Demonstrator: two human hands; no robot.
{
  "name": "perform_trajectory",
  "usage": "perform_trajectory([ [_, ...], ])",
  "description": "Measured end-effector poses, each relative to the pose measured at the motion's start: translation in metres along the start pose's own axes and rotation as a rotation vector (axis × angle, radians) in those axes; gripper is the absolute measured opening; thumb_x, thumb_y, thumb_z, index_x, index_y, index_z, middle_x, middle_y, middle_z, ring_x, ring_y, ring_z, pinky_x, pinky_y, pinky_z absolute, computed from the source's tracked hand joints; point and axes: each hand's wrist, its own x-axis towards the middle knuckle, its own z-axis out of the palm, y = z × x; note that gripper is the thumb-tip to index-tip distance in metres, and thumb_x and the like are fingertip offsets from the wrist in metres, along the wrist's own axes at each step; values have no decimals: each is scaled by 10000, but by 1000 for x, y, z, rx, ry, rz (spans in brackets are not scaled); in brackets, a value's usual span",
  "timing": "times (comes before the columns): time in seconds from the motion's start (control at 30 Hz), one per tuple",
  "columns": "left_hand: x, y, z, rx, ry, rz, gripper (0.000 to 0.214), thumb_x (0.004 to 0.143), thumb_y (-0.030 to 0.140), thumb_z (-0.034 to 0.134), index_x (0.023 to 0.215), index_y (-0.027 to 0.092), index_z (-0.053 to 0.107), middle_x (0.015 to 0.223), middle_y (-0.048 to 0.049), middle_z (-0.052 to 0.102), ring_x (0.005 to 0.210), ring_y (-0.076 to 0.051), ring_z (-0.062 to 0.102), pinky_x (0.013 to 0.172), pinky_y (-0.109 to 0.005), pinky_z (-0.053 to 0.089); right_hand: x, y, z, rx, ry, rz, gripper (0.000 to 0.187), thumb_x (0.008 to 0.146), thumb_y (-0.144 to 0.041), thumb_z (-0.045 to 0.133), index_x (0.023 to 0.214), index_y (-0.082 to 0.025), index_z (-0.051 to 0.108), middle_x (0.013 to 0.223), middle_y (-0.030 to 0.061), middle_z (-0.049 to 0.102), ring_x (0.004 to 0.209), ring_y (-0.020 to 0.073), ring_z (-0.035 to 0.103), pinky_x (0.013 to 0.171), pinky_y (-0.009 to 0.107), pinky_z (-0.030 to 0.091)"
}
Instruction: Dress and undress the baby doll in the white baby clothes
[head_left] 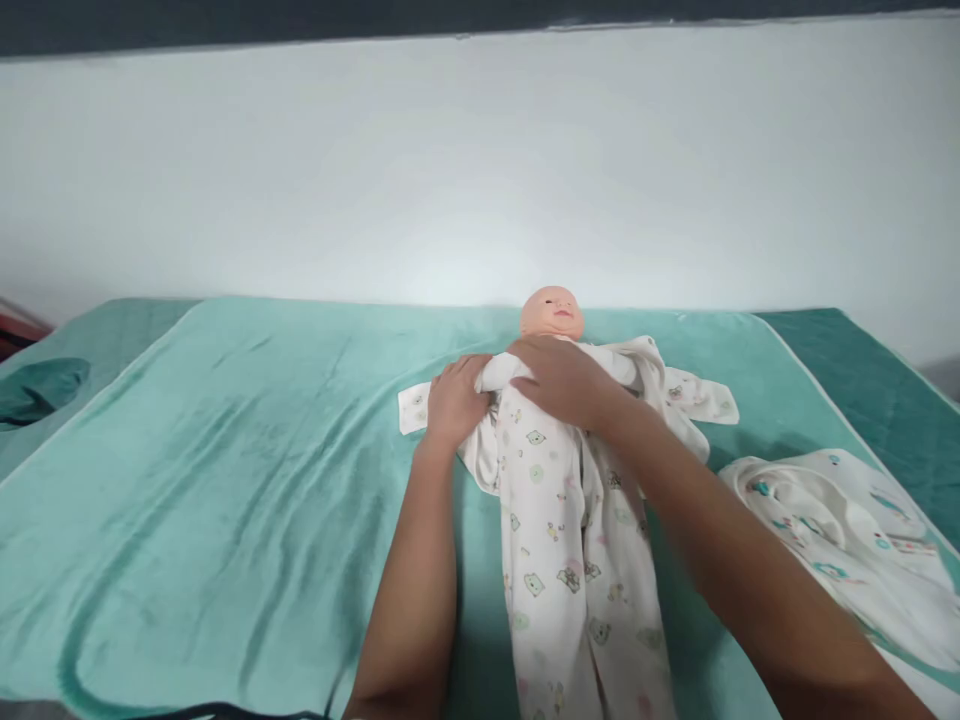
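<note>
A baby doll (553, 312) lies on its back, its bald head toward the wall. White printed baby clothes (540, 500) cover it, with the long legs stretched toward me and a sleeve out on each side. My left hand (459, 398) is closed on the cloth at the left shoulder area, beside the left sleeve (414, 408). Across the doll's chest lies my right hand (559, 378), thumb and fingers closed on the rolled upper edge of the clothes. The fingertips of both hands are partly hidden by fabric.
A green blanket (225, 480) with soft creases covers the bed. To the right lies a crumpled white printed cloth (847, 540). A white wall (375, 170) rises behind the bed. A dark cable (225, 710) runs along the front edge.
</note>
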Motion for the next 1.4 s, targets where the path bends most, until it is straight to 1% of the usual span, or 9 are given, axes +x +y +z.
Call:
perform_trajectory([
  [0.13, 1, -6, -2, -164, 3, -8, 626, 717, 115, 570, 1329, 247, 595, 1359, -37, 662, 1253, -295, 591, 1071, -451, 471, 53, -24, 22, -103, -145, 54, 146, 873, -193, 651, 1013, -176, 688, 1156, 123, 705, 1101, 312, 629, 897, 448, 524],
  [0.27, 2, -8, 0, -359, 47, -76, 684, 690, 95, 583, 1367, 193, 576, 1400, -69, 643, 1283, -267, 598, 1118, -414, 463, 75, -29, 36, -129, -256, 71, 148, 815, -124, 668, 955, -155, 705, 1064, 107, 740, 967, 280, 684, 795, 399, 531],
  [0.47, 2, -9, 5, -455, 248, -162, 565, 682, 70, 549, 1212, 222, 673, 1178, -38, 751, 1144, -243, 686, 1055, -407, 515, 74, -21, 29, -140, -314, 76, 251, 798, -201, 735, 1040, -145, 697, 881, 76, 742, 815, 253, 693, 724, 358, 486],
  [0.7, -3, -12, 4, -744, 476, -253, 401, 683, 72, 456, 987, 210, 679, 942, -14, 773, 919, -171, 738, 855, -284, 579, 50, 4, -8, -175, -287, 18, 265, 921, -386, 596, 1146, -257, 655, 1066, 60, 706, 907, 241, 655, 687, 323, 426],
  [0.9, -8, -17, 6, -565, 486, -332, 354, 675, 51, 470, 899, 226, 681, 938, -4, 762, 894, -184, 720, 807, -279, 552, 34, 21, -34, -250, -248, 124, 274, 938, -379, 544, 1176, -281, 636, 1131, 82, 685, 941, 265, 652, 693, 341, 402],
  [1.07, -12, -12, 0, -271, 342, -334, 491, 735, 22, 468, 1127, 245, 662, 1043, -34, 746, 988, -232, 693, 854, -331, 525, 27, 18, -45, -168, -218, 174, 240, 932, -367, 535, 1134, -283, 632, 1121, 62, 686, 917, 241, 644, 718, 337, 396],
  [1.2, -14, -4, -4, 5, 324, -111, 490, 796, 54, 502, 1229, 247, 626, 1212, -80, 681, 1168, -281, 608, 985, -399, 480, 36, 6, -32, -156, -261, 154, 227, 931, -369, 559, 1114, -260, 637, 1097, 67, 694, 905, 235, 644, 691, 327, 399],
  [1.33, -10, 1, 2, 175, 215, -52, 400, 865, 168, 577, 1248, 278, 608, 1217, -91, 681, 1237, -340, 548, 1123, -549, 357, 48, -7, -5, -149, -260, 80, 236, 923, -358, 608, 1127, -246, 650, 1096, 70, 703, 958, 257, 646, 711, 342, 423],
  [1.4, -7, 3, 7, 156, 136, -14, 408, 869, 223, 613, 1273, 267, 581, 1232, -102, 675, 1222, -344, 559, 1100, -540, 383, 49, -13, 4, -150, -245, 76, 226, 907, -321, 639, 1114, -234, 667, 1094, 77, 709, 1009, 280, 640, 760, 363, 447],
])
